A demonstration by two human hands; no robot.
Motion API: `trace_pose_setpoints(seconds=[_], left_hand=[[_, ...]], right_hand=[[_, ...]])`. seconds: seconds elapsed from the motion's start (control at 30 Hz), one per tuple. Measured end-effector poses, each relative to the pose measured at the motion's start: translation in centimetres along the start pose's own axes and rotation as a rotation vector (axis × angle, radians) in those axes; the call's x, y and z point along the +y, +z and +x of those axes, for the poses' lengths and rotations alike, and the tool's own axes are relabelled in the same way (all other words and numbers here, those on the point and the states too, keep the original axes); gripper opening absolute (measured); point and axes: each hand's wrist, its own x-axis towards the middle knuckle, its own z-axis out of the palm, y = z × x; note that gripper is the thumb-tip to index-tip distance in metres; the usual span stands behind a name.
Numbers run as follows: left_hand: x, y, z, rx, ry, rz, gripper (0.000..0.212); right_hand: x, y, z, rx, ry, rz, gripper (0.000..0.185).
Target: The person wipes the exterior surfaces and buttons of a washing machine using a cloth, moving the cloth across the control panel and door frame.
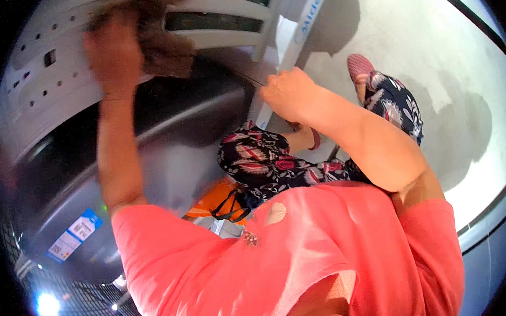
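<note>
My left hand (114, 58), blurred, is at the upper left with a brown cloth (168, 53) in its grip. The cloth is bunched against a pale metal panel (62, 48) with small holes and long slots. Under my left forearm stretches a large appliance (159, 163) with a grey body and a glossy black band. My right hand (290, 91) lies over a white strip (304, 26) bearing the Midea name. Its fingers are curled; whether they grip the strip's edge is hidden.
An orange bag (216, 200) with black straps lies beside my bent leg in patterned trousers (257, 162). A printed label (74, 234) is stuck on the appliance. Dark wire mesh (102, 307) and a bright lamp (48, 305) are at lower left. Pale floor (401, 34) extends at right.
</note>
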Motion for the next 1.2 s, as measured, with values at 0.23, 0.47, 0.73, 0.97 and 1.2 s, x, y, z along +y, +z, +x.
trace_pose_setpoints(seconds=[0.23, 0.47, 0.73, 0.97, 1.2], left_hand=[[4.0, -2.1, 3.7, 0.084, -0.112, -0.060, 0.036], [5.7, -0.9, 3.8, -0.260, 0.090, -0.026, 0.038], [9.6, -1.1, 3.7, -0.032, 0.041, -0.219, 0.037], [15.1, -2.9, -2.4, -0.205, -0.345, -1.330, 0.041], [17.7, -9.1, -2.8, -0.140, -1.139, -2.492, 0.047]], right_hand=[[0.5, -1.7, -1.0, -0.118, 0.033, 0.043, 0.020], [0.4, -1.8, -0.7, -0.199, 0.009, -0.005, 0.023], [0.7, -1.6, -1.1, -0.142, 0.051, 0.029, 0.018], [0.3, -2.6, -0.7, 0.344, 0.237, 0.036, 0.052], [-1.4, -3.0, -1.9, 0.409, 0.150, 0.351, 0.085]])
